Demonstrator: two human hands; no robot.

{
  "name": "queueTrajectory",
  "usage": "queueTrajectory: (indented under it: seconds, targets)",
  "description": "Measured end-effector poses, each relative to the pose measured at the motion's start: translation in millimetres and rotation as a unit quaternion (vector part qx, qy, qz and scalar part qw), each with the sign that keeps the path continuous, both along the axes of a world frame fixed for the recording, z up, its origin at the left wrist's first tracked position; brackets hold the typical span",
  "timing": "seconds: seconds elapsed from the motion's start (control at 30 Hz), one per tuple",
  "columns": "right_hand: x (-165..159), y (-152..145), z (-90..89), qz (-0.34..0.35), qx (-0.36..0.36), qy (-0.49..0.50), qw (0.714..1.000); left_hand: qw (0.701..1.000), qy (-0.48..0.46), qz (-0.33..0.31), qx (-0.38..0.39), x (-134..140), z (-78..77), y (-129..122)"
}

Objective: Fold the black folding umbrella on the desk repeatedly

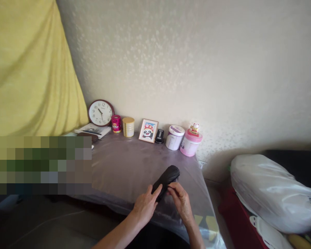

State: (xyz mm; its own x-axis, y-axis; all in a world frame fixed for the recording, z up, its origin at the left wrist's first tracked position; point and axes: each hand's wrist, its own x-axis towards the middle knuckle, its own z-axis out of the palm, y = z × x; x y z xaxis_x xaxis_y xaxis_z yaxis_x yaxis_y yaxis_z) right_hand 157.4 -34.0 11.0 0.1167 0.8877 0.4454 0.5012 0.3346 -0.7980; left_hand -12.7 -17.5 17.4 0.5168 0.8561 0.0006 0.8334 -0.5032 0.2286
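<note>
A black, elongated, soft-looking bundle lies slantwise above the near right part of the table; whether it is a folded umbrella or a pouch I cannot tell. My left hand grips its lower left end, with fingers and thumb laid across the dark surface. At the bundle's right edge, my right hand has thumb and forefinger pinched together on a small dark bit of it. That pinched part is mostly hidden by the fingertips.
A plastic-covered table carries a wall clock, a pink can, a yellow can, a panda picture frame, a white tub and a pink tub along the wall. A white plastic bag sits right.
</note>
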Motion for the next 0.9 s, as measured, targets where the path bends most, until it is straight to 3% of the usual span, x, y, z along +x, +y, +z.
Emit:
queueTrajectory:
  seconds: [0.33, 0.47, 0.57, 0.67, 0.77, 0.9]
  targets:
    - [-7.6, 28.0, 16.8, 0.062, -0.080, 0.074, 0.992, 1.000, 0.024, -0.008, 0.009, 0.5, 5.3, -5.1]
    - [-10.4, 47.0, 15.5, 0.065, -0.113, -0.028, 0.991, 1.000, 0.022, 0.000, 0.006, 1.6, 3.7, -5.9]
    - [-14.9, 58.9, 11.9, 0.009, -0.118, -0.136, 0.984, 1.000, 0.016, 0.006, -0.002, 1.0, 1.2, -5.8]
    - [-20.5, 64.6, 8.5, -0.035, -0.095, -0.174, 0.980, 1.000, 0.009, 0.003, -0.009, -4.0, -0.9, -4.8]
    - [-22.2, 62.0, 9.7, -0.047, -0.090, -0.099, 0.990, 0.999, -0.021, -0.010, -0.030, -13.4, -2.5, -3.8]
    - [-10.0, 50.2, 19.9, -0.049, -0.148, 0.138, 0.978, 0.995, -0.073, -0.019, -0.064, -28.5, -3.6, -5.4]
